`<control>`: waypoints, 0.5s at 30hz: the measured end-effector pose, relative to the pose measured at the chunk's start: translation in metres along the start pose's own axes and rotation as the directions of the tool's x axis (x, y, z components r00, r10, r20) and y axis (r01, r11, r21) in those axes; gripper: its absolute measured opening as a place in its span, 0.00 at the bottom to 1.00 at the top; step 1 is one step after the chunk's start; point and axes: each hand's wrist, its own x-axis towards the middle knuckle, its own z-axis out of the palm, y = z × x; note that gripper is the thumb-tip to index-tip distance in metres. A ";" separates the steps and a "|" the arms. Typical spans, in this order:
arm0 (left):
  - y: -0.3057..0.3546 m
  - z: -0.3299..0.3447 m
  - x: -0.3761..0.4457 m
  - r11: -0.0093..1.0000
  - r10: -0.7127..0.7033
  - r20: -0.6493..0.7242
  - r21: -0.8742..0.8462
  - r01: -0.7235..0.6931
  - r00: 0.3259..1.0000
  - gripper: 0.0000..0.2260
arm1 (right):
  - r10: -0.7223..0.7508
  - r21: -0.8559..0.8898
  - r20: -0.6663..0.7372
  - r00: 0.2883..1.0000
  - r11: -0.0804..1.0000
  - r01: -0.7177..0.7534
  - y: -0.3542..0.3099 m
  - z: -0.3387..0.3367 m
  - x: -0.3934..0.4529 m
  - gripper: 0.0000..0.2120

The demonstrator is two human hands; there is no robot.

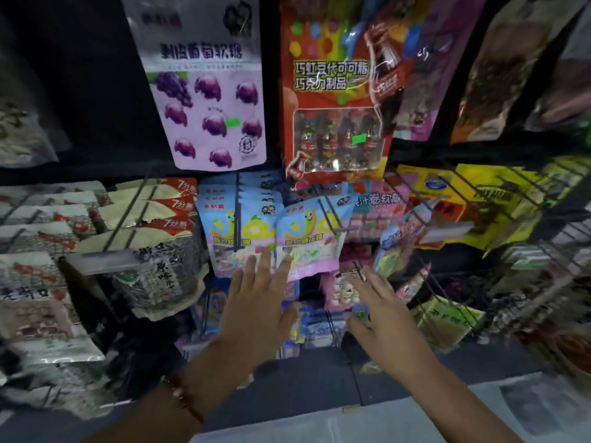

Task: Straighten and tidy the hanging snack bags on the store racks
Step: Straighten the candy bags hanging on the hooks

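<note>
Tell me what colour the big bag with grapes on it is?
Pale purple, with dark purple grapes, on the grape candy bag; the head view shows it.

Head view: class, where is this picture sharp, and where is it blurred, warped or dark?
Head view: sharpest on the purple grape bag and red chocolate bag; edges smear and bend, wide-angle; upper left dark; both hands, left and right, slightly soft.
</note>
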 end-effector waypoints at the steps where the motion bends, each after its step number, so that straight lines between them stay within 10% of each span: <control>1: 0.002 -0.001 0.004 1.000 -0.009 -0.004 -0.006 0.009 1.000 0.34 | -0.003 0.022 -0.005 1.000 1.000 0.003 0.002 -0.005 0.004 0.30; 8: 0.018 -0.008 0.038 1.000 -0.024 -0.019 -0.014 0.023 1.000 0.34 | 0.010 0.135 0.007 1.000 0.991 -0.010 -0.003 -0.016 0.035 0.31; 15: 0.029 -0.004 0.078 1.000 0.001 -0.085 -0.018 -0.003 0.996 0.36 | -0.110 -0.259 -0.055 0.992 0.962 0.092 -0.009 -0.022 0.091 0.30</control>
